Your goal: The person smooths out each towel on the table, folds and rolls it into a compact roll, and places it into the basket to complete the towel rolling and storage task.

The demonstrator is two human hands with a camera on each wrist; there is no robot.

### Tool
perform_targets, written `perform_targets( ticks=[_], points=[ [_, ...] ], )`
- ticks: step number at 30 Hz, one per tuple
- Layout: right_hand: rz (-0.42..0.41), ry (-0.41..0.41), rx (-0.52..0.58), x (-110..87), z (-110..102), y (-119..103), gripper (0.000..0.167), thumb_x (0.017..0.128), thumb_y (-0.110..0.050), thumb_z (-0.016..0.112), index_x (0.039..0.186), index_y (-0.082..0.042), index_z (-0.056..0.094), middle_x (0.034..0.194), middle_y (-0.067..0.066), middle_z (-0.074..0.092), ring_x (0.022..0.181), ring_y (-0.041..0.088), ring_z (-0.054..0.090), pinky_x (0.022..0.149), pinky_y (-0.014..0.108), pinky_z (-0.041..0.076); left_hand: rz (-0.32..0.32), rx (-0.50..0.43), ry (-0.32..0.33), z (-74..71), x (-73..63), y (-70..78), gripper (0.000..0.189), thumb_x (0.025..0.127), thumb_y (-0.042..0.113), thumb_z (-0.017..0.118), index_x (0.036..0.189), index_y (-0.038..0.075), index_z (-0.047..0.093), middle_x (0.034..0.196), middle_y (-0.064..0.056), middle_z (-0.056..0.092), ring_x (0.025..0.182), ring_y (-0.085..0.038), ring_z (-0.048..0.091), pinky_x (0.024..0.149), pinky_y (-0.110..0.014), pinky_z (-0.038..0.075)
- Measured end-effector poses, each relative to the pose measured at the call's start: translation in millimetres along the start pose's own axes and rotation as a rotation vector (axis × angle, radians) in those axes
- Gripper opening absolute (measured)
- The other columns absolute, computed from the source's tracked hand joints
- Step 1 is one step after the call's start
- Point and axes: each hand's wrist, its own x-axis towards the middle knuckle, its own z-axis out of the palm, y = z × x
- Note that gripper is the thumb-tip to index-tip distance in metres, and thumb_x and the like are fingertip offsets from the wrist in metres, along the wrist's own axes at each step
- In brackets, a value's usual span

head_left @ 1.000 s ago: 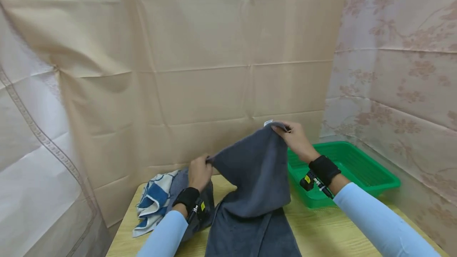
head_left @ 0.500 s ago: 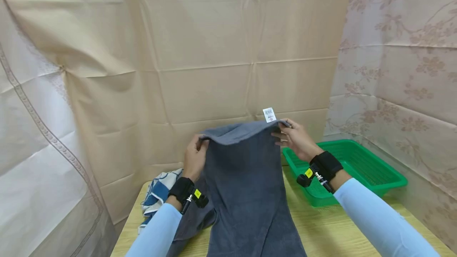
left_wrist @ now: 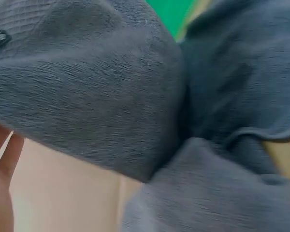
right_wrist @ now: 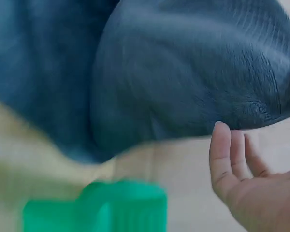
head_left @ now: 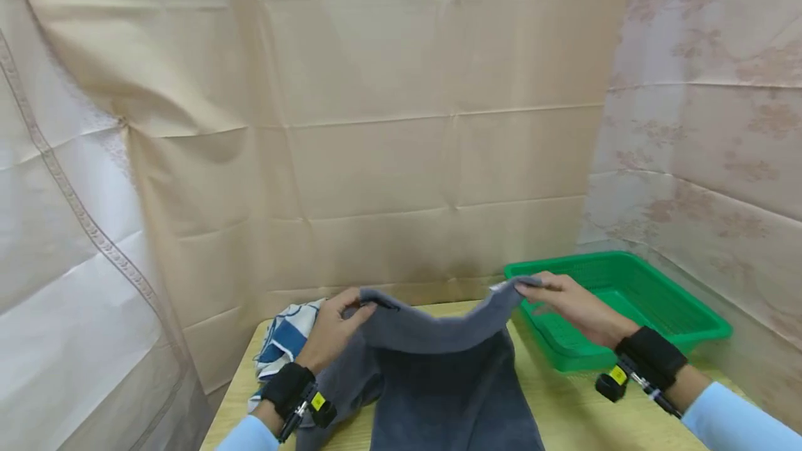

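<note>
A dark grey towel (head_left: pixel 438 329) is stretched between my two hands, its top edge sagging in the middle and its lower part lying toward the table's front. My left hand (head_left: pixel 335 329) pinches one top corner between thumb and fingers. At the opposite corner, my right hand (head_left: pixel 573 305) pinches the edge, near a small white tag (head_left: pixel 498 286). The right wrist view shows the towel (right_wrist: pixel 193 72) with the other fingers (right_wrist: pixel 221 154) of that hand spread below its edge. Close up in the left wrist view, the towel (left_wrist: pixel 87 87) has a short pile and a ribbed band.
To the right on the wooden table (head_left: pixel 564 416) stands a green plastic basket (head_left: pixel 626 319). Behind my left hand lies a blue and white patterned cloth (head_left: pixel 285 339), beside more grey cloth (head_left: pixel 341 381). Beige curtain (head_left: pixel 426 159) hangs behind the table.
The towel's top edge has been spread level between both hands, then lowered toward the table. My right hand has moved right and down, and my left hand has come down too.
</note>
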Motion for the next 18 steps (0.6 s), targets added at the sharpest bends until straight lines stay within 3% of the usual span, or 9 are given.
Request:
perform_targets(
  ticks=[3, 5, 7, 12, 15, 18],
  points=[
    [-0.005, -0.056, -0.124, -27.5, 1.1, 15.5, 0.039, 0.105, -0.034, 0.061, 0.136, -0.011, 0.064, 0.154, 0.015, 0.035, 0.143, 0.041, 0.03, 0.108, 0.054, 0.04, -0.077, -0.06, -0.135, -0.6, -23.7, 2.1, 0.008, 0.104, 0.028, 0.064, 0.107, 0.021, 0.068, 0.101, 0.001, 0.065, 0.093, -0.018, 0.064, 0.085, -0.037, 0.054],
    [-0.03, -0.111, -0.159, -40.7, 3.9, 24.7, 0.035, 0.105, -0.03, 0.061, 0.133, -0.009, 0.066, 0.151, 0.017, 0.042, 0.14, 0.036, 0.039, 0.106, 0.051, 0.044, -0.139, -0.115, -0.203, -1.2, -36.8, 2.1, 0.015, 0.103, 0.029, 0.064, 0.114, 0.019, 0.068, 0.106, -0.002, 0.068, 0.098, -0.019, 0.066, 0.089, -0.037, 0.055],
    [-0.067, -0.162, -0.187, -49.1, 8.5, 32.8, 0.029, 0.105, -0.025, 0.062, 0.129, -0.009, 0.068, 0.138, 0.018, 0.055, 0.125, 0.027, 0.054, 0.095, 0.043, 0.051, -0.185, -0.158, -0.254, -2.5, -48.3, 1.1, 0.021, 0.103, 0.028, 0.065, 0.121, 0.017, 0.069, 0.112, -0.006, 0.07, 0.104, -0.022, 0.067, 0.092, -0.039, 0.055],
    [-0.143, -0.331, -0.122, -60.7, 23.0, 49.0, 0.017, 0.105, -0.012, 0.06, 0.117, -0.002, 0.065, 0.109, 0.012, 0.067, 0.096, 0.018, 0.062, 0.081, 0.035, 0.052, -0.242, -0.206, -0.396, -9.2, -73.6, -1.1, 0.025, 0.104, 0.026, 0.064, 0.125, 0.013, 0.068, 0.115, -0.008, 0.069, 0.104, -0.023, 0.066, 0.091, -0.041, 0.054],
    [-0.152, -0.497, -0.016, -65.8, 31.4, 57.1, 0.011, 0.106, -0.005, 0.055, 0.114, 0.001, 0.06, 0.106, 0.012, 0.064, 0.098, 0.02, 0.062, 0.085, 0.037, 0.051, -0.235, -0.259, -0.509, -12.6, -87.8, -2.1, 0.027, 0.104, 0.019, 0.062, 0.126, 0.005, 0.069, 0.116, -0.005, 0.071, 0.102, -0.018, 0.066, 0.09, -0.039, 0.054],
    [-0.16, -0.646, 0.032, -69.0, 39.0, 66.0, 0.009, 0.106, 0.0, 0.052, 0.112, 0.001, 0.059, 0.106, 0.017, 0.061, 0.099, 0.02, 0.063, 0.089, 0.037, 0.052, -0.227, -0.351, -0.611, -10.9, -100.7, -7.1, 0.028, 0.104, 0.011, 0.06, 0.127, -0.004, 0.067, 0.106, 0.0, 0.071, 0.084, -0.009, 0.063, 0.079, -0.031, 0.055]
  ],
)
